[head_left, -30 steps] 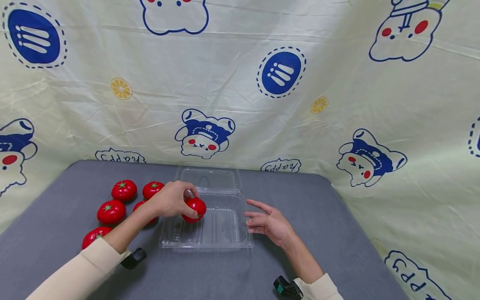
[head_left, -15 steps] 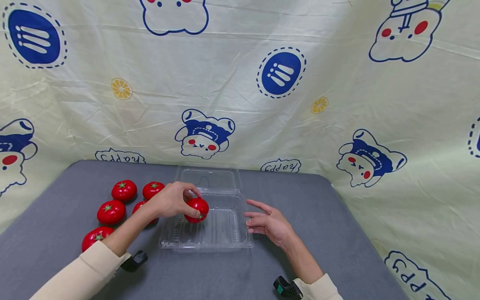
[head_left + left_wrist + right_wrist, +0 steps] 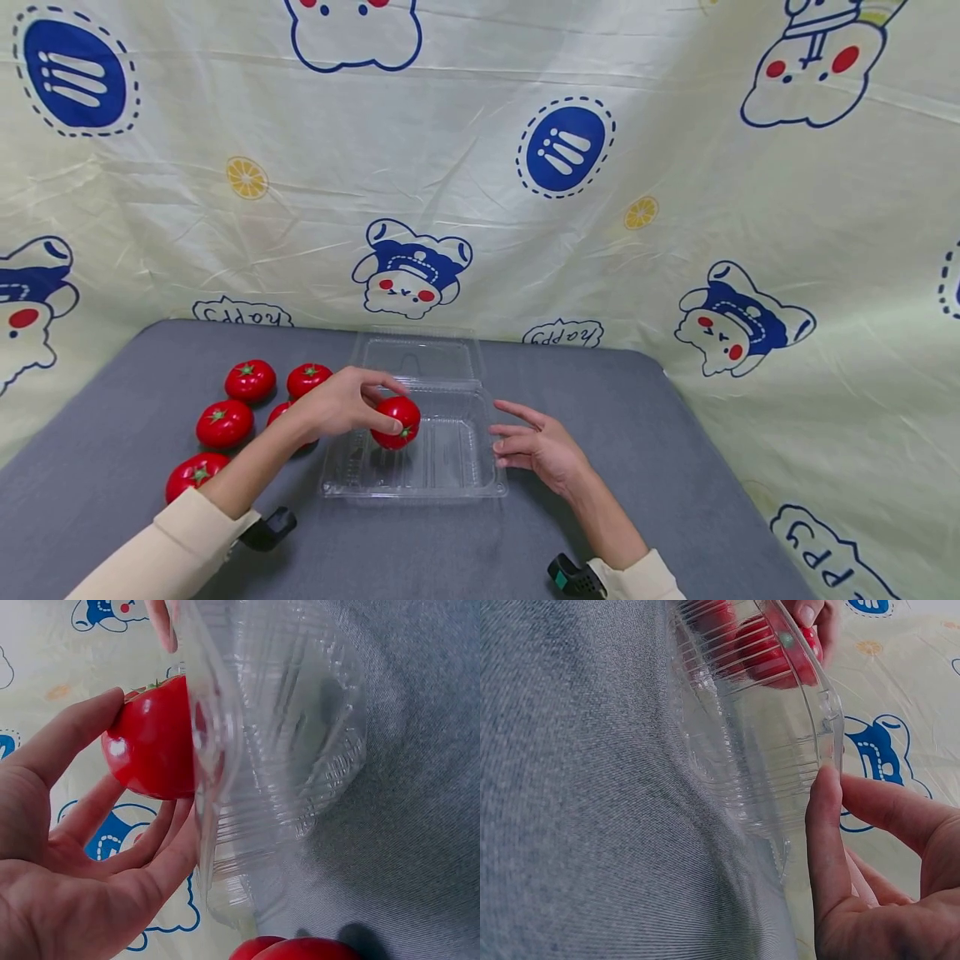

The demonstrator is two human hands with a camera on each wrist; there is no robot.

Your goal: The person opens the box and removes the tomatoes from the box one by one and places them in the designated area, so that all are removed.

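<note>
My left hand (image 3: 347,402) grips a red tomato (image 3: 396,422) with a green stem top, thumb on the near side and fingers round the far side. The tomato is over the left part of a clear plastic clamshell container (image 3: 450,483), whose lid (image 3: 420,354) is folded back behind it. In the left wrist view, part of the tomato (image 3: 150,746) stands above the container's rim (image 3: 214,750). My right hand (image 3: 542,447) is at the container's right edge, its fingers extended; in the right wrist view, fingertips (image 3: 826,784) touch the rim.
Several more red tomatoes (image 3: 225,424) lie on the grey cloth-covered table (image 3: 420,550) to the left, one partly behind my left forearm. A printed curtain (image 3: 480,183) hangs behind the table.
My left hand and its tomato have shifted slightly to the right over the container. The right hand stays where it was at the edge.
</note>
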